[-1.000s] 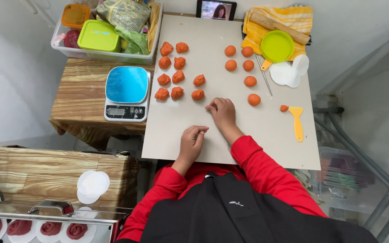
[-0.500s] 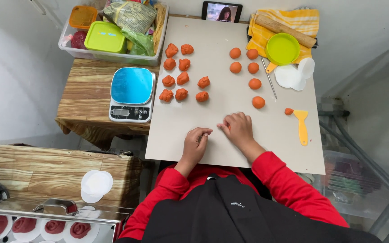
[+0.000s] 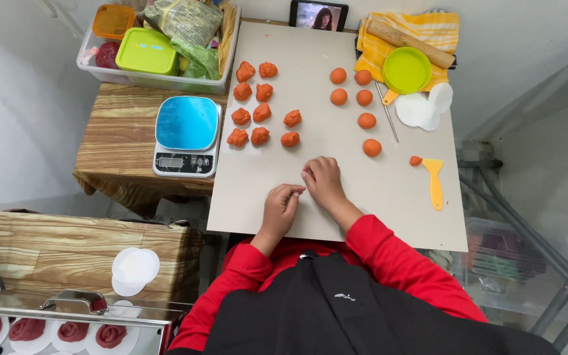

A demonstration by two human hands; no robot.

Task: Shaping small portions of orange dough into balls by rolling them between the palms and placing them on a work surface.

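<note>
Left hand (image 3: 280, 209) and right hand (image 3: 323, 183) rested close together on bench (image 3: 389, 204), fingers curled; grip contents cannot be told. Rough orange dough lumps (image 3: 261, 112) and smooth balls (image 3: 363, 98) arranged beyond.

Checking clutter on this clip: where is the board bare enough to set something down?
Bare: the board's near right corner below the yellow scraper, and its near left edge beside the left hand. A free lane runs between the rough orange lumps and the round balls. Crowded: the far right corner around the green lid.
</note>
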